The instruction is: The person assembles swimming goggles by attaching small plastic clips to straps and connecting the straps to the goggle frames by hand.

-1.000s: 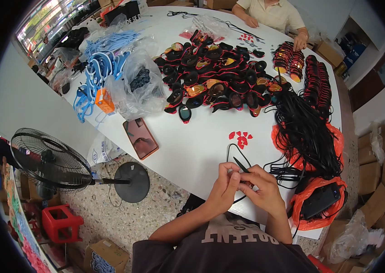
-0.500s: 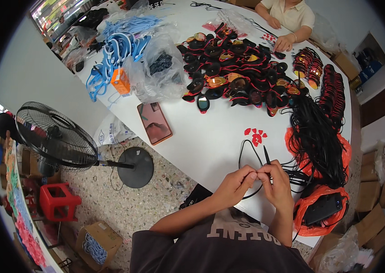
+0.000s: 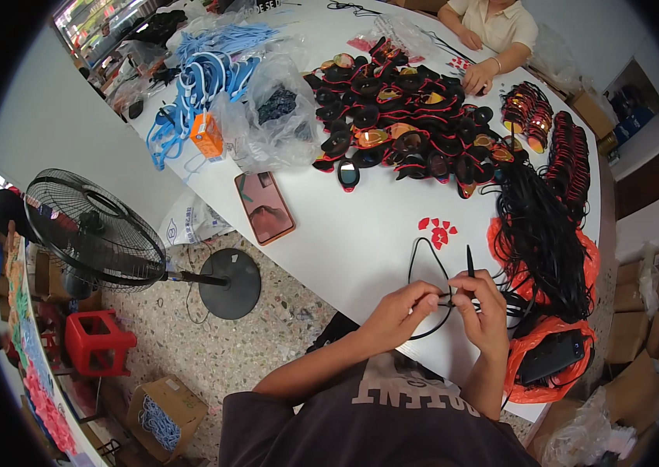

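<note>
My left hand pinches a thin black cord over the table's near edge. Close beside it, my right hand has its fingers closed at the same cord. A slim, pointed black tool, like a pen or tweezers, sticks up from the right hand; its lower part is hidden. The cord loops up onto the white table and passes beneath my hands. Just beyond the loop lie several small red pieces. Farther off spreads a large heap of black-and-red swimming goggles, with one pair at its near edge.
Right of my hands lie a bundle of black cords and an orange bag holding a black device. A phone, clear plastic bag and orange box sit leftward. A fan stands on the floor. Another person works across.
My hands have drawn slightly apart, the right one moving a little right with the tool, baring cord between them. The other person's hand has shifted slightly at the goggles.
</note>
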Demonstrator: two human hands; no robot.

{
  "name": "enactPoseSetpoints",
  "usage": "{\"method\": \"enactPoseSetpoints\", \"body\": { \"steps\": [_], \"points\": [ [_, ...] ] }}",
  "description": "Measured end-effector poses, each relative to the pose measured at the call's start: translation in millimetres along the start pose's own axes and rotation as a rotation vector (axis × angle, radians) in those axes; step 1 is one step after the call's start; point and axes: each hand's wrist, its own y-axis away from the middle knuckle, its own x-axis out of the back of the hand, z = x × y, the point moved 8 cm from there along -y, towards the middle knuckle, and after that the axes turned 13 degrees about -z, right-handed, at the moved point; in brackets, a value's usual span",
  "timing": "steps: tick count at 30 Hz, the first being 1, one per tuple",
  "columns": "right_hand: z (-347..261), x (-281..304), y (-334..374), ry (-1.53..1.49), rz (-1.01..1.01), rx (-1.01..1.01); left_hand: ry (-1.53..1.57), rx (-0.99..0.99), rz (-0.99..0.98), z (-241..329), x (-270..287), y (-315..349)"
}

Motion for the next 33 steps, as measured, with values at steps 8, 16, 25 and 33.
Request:
{"method": "enactPoseSetpoints", "body": {
  "steps": [8, 16, 25, 33],
  "points": [
    [11, 36, 25, -0.316, 0.362, 0.003, -0.901, -0.333, 0.473, 54, 118, -32],
    [5, 50, 41, -0.455, 0.519, 0.126, -1.368, 0.282, 0.477, 17, 238, -107],
    [11, 58, 53, -0.438, 0.554, 0.117, -1.097, -0.08, 0.639, 75, 232, -84],
    [31, 44, 37, -0.574, 0.495, -0.108, 0.263, -0.167, 0.344, 57, 168, -33]
  ]
}}
